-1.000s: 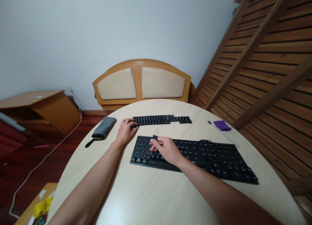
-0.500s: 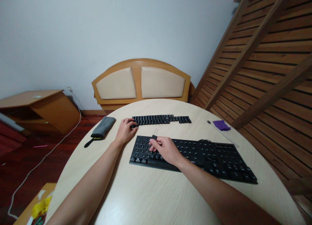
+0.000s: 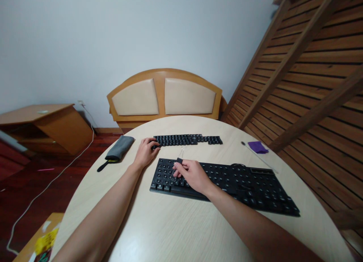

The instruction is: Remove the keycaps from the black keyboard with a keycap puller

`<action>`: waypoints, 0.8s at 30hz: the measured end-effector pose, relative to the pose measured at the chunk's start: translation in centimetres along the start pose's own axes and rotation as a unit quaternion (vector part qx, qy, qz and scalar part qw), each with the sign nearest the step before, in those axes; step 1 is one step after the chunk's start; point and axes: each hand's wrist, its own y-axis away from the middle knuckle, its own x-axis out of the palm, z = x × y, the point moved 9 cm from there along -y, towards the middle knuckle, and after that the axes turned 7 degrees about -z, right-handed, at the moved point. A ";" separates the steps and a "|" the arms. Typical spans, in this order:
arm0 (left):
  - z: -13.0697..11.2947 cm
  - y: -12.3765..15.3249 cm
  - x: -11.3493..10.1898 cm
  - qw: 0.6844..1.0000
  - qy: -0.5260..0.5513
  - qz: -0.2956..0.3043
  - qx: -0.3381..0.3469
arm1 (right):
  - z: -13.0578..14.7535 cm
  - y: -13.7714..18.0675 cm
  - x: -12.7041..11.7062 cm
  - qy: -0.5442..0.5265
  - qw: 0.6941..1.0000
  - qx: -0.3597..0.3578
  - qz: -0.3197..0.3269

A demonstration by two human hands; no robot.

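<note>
My right hand (image 3: 194,174) is closed around a keycap puller (image 3: 179,160) with a black handle and thin wire ends. It is over the left part of a black keyboard (image 3: 227,184), whose upper left rows show bare switches. One wire end points down at the keyboard, the other up and away. Beyond it lies a block of loose black keycaps (image 3: 176,140) set in rows. At the block's left end my left hand (image 3: 146,151) has thumb and fingers closed on a keycap, mostly hidden by the fingers.
A grey pouch (image 3: 120,148) with a black strap lies on the round table (image 3: 170,224) at left. At right are a thin long-handled brush (image 3: 259,156) and a folded purple cloth (image 3: 258,147). A slatted wooden panel (image 3: 312,84) leans beyond the right edge.
My left fingers have shifted slightly, and the keycap by them now sits closer against the block's left end. My right hand stays nearly still with the keycap puller.
</note>
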 end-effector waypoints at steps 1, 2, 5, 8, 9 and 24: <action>0.0 0.0 0.0 1.000 0.000 -0.001 0.000 | -0.1 0.0 0.0 0.000 1.000 -0.001 0.000; 0.0 0.0 0.0 1.000 0.000 -0.001 0.000 | -0.1 0.0 0.0 0.000 1.000 -0.003 0.000; -0.1 0.1 -0.1 1.000 0.001 -0.001 0.000 | -0.3 -0.1 0.0 -0.001 1.000 -0.005 0.001; -0.2 0.1 -0.2 1.000 0.002 0.000 0.001 | -0.3 -0.1 0.1 -0.005 1.000 -0.003 0.002; -0.2 0.1 -0.2 1.000 0.003 0.001 0.002 | -0.2 -0.2 0.1 -0.005 1.000 -0.002 0.002; -1.5 0.1 -1.7 0.999 0.027 -0.037 -0.011 | -0.1 -0.3 -0.7 -0.048 0.998 -0.021 -0.037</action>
